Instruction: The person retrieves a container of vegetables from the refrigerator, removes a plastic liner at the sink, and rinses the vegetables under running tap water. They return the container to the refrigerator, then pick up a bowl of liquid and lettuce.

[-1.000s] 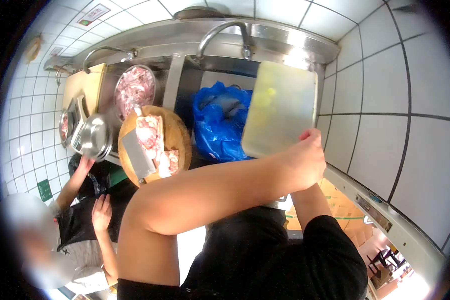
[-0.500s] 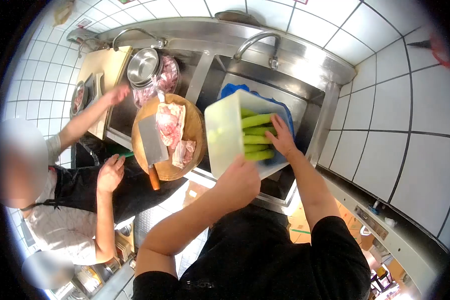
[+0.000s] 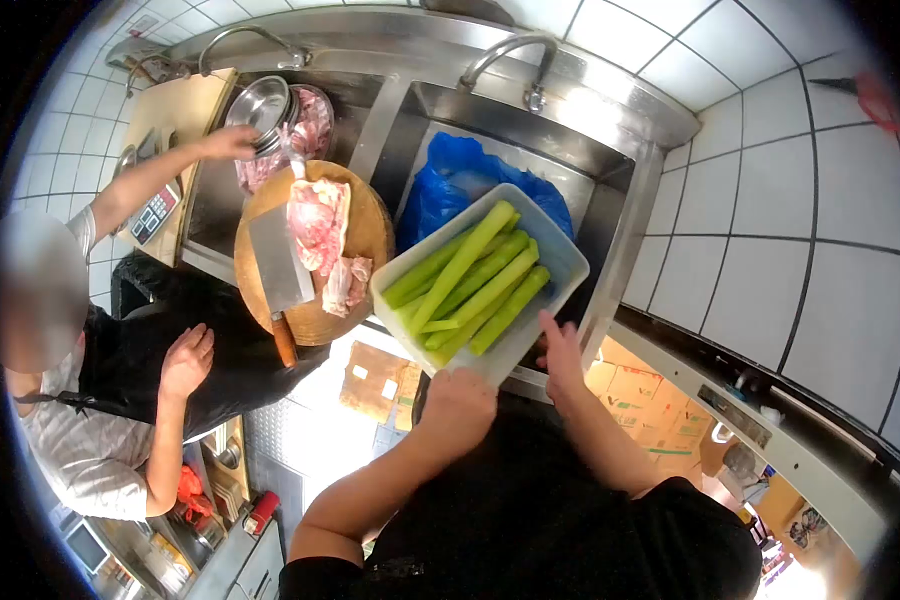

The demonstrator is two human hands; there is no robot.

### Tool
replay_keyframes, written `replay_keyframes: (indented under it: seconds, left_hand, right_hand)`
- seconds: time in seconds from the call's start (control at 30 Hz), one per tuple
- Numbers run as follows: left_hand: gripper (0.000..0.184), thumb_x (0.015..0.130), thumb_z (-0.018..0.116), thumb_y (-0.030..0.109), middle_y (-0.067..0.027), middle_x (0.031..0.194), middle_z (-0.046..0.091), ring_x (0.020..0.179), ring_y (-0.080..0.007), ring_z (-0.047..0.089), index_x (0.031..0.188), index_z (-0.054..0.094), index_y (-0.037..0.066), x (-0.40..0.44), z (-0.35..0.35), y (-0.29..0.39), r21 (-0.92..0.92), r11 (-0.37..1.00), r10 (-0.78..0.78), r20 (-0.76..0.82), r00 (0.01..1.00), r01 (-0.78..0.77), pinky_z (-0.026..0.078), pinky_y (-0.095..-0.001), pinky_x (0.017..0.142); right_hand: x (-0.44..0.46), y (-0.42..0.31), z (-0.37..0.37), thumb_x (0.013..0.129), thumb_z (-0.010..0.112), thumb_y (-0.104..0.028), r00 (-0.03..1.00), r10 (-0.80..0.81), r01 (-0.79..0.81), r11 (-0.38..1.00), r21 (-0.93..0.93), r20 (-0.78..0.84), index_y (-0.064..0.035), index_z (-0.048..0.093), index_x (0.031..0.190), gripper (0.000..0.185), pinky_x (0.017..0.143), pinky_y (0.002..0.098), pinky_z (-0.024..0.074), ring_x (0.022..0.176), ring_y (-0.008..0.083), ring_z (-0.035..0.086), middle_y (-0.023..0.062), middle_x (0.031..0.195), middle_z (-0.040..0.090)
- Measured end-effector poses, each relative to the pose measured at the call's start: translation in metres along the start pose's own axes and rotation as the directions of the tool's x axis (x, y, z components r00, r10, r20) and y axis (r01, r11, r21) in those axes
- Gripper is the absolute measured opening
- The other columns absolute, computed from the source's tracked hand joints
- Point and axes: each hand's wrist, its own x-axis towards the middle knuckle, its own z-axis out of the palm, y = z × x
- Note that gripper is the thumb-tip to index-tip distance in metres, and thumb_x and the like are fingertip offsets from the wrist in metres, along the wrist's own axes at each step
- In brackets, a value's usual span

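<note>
"Where are the stalks?"

"The long pale-green peeled stalks (image 3: 482,278) lie in a loose bundle inside the white rectangular plastic tub (image 3: 564,282), over the near part of the right steel sink (image 3: 588,172)."

"And the hands?"

"The left hand (image 3: 460,405) is closed on the tub's near edge, knuckles up. The right hand (image 3: 564,358) is open by the near right side, its fingers a little spread. It looks just beside the wall, though blur keeps me from telling whether it touches."

"What's beyond the tub?"

"A crumpled blue plastic bag (image 3: 448,185) in the sink, and farther back, a curved chrome faucet (image 3: 505,45)."

"To the left?"

"A round wooden chopping board (image 3: 373,225). On it, a broad steel cleaver with a wooden handle (image 3: 278,262) lies left of a large pink-and-white piece of meat (image 3: 317,225), with a smaller piece of meat (image 3: 349,285) nearer."

"Anyone else?"

"A co-worker at the left: one hand (image 3: 228,143) is at the stacked round steel bowls (image 3: 259,103), contact unclear, and the other hand (image 3: 187,362) is held in front of a black apron (image 3: 220,330)."
</note>
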Motion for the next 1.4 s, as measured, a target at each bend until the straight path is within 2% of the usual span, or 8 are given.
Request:
replay_keyframes:
  seconds: [0.2, 0.3, 0.4, 0.5, 0.63, 0.93, 1.3, 1.4]
  left_hand:
    - [0.030, 0.092, 0.068, 0.034, -0.0114, 0.098, 0.067, 0.097, -0.0345, 0.062, 0.097, 0.070, 0.005, -0.016, 0.002, -0.012, -0.165, 0.925, -0.255, 0.396, 0.882, 0.341, 0.053, -0.0459, 0.078]
    - [0.048, 0.093, 0.071, 0.032, -0.0207, 0.120, 0.061, 0.115, -0.0363, 0.058, 0.125, 0.059, -0.002, -0.029, 0.012, -0.020, -0.428, 0.815, -0.571, -0.474, 0.670, 0.392, 0.053, -0.0458, 0.088]
    - [0.069, 0.093, 0.070, 0.031, -0.0239, 0.128, 0.057, 0.123, -0.0330, 0.056, 0.142, 0.038, -0.007, -0.035, 0.052, -0.056, -0.628, 0.444, -0.894, -0.259, 0.366, 0.639, 0.056, -0.0420, 0.092]
    - [0.065, 0.093, 0.068, 0.030, -0.0229, 0.119, 0.062, 0.110, -0.0342, 0.066, 0.141, 0.041, -0.005, -0.029, 0.037, -0.085, -0.754, -0.542, -0.580, 0.655, 0.485, 0.370, 0.061, -0.0403, 0.082]
    - [0.051, 0.095, 0.059, 0.016, -0.0233, 0.114, 0.063, 0.091, -0.0341, 0.072, 0.139, 0.042, -0.004, -0.016, 0.030, -0.091, -0.773, -0.413, -0.510, 0.634, 0.581, 0.481, 0.064, -0.0445, 0.073]
    - [0.050, 0.096, 0.052, 0.003, -0.0137, 0.106, 0.062, 0.097, -0.0274, 0.066, 0.142, 0.034, 0.007, 0.026, 0.104, -0.046, -0.750, -0.661, -0.618, 0.524, 0.586, -0.026, 0.059, -0.0469, 0.082]
    - [0.038, 0.090, 0.043, -0.004, -0.0237, 0.125, 0.059, 0.113, -0.0398, 0.065, 0.128, 0.046, -0.007, 0.108, 0.110, -0.089, -0.604, -0.722, -0.642, 0.405, 0.651, -0.337, 0.058, -0.0526, 0.094]
    - [0.040, 0.089, 0.043, -0.005, -0.0230, 0.126, 0.059, 0.114, -0.0402, 0.064, 0.129, 0.045, -0.007, 0.113, 0.111, -0.093, -0.581, -0.738, -0.636, 0.432, 0.640, -0.342, 0.058, -0.0530, 0.094]
  right_hand:
    - [0.017, -0.005, 0.012, 0.085, 0.061, -0.023, 0.951, -0.021, 0.048, 0.996, -0.079, 0.307, -0.0044, 0.059, 0.099, 0.023, 0.047, 0.0282, 0.0362, 0.055, 0.0153, 0.055, 0.0049, 0.081, 0.061]
    - [0.018, -0.003, 0.008, 0.086, 0.058, -0.016, 0.964, -0.064, 0.100, 0.986, -0.130, 0.258, 0.0038, 0.062, 0.107, 0.029, 0.053, 0.0320, 0.0440, 0.059, 0.0187, 0.056, 0.0108, 0.081, 0.065]
    - [0.008, -0.016, 0.003, 0.085, 0.057, -0.014, 0.958, 0.027, -0.032, 0.999, 0.014, 0.286, 0.0019, 0.063, 0.098, 0.021, 0.051, 0.0317, 0.0419, 0.057, 0.0181, 0.056, 0.0091, 0.075, 0.061]
    - [0.014, -0.014, -0.002, 0.084, 0.058, -0.012, 0.939, 0.040, -0.040, 0.999, -0.009, 0.341, -0.0001, 0.061, 0.094, 0.015, 0.049, 0.0311, 0.0407, 0.057, 0.0181, 0.056, 0.0079, 0.073, 0.059]
    - [0.018, -0.013, -0.012, 0.085, 0.058, -0.013, 0.940, 0.013, -0.025, 0.999, 0.032, 0.340, -0.0069, 0.059, 0.086, 0.006, 0.043, 0.0276, 0.0365, 0.052, 0.0146, 0.053, 0.0043, 0.067, 0.057]
    - [0.066, -0.134, 0.012, 0.083, 0.056, -0.005, 0.873, -0.213, 0.294, 0.947, -0.127, 0.438, 0.0002, 0.066, 0.115, 0.035, 0.049, 0.0296, 0.0413, 0.057, 0.0129, 0.052, 0.0053, 0.075, 0.061]
    - [0.159, -0.177, 0.126, 0.092, 0.065, -0.025, 0.765, -0.329, 0.527, 0.814, -0.245, 0.553, 0.0007, 0.062, 0.130, 0.046, 0.086, 0.0358, 0.0523, 0.097, 0.0240, 0.067, 0.0159, 0.112, 0.070]
    - [0.166, -0.196, 0.123, 0.096, 0.063, -0.035, 0.838, -0.478, 0.544, 0.770, -0.334, 0.264, 0.0045, 0.056, 0.136, 0.057, 0.100, 0.0383, 0.0471, 0.117, 0.0342, 0.064, 0.0250, 0.125, 0.066]
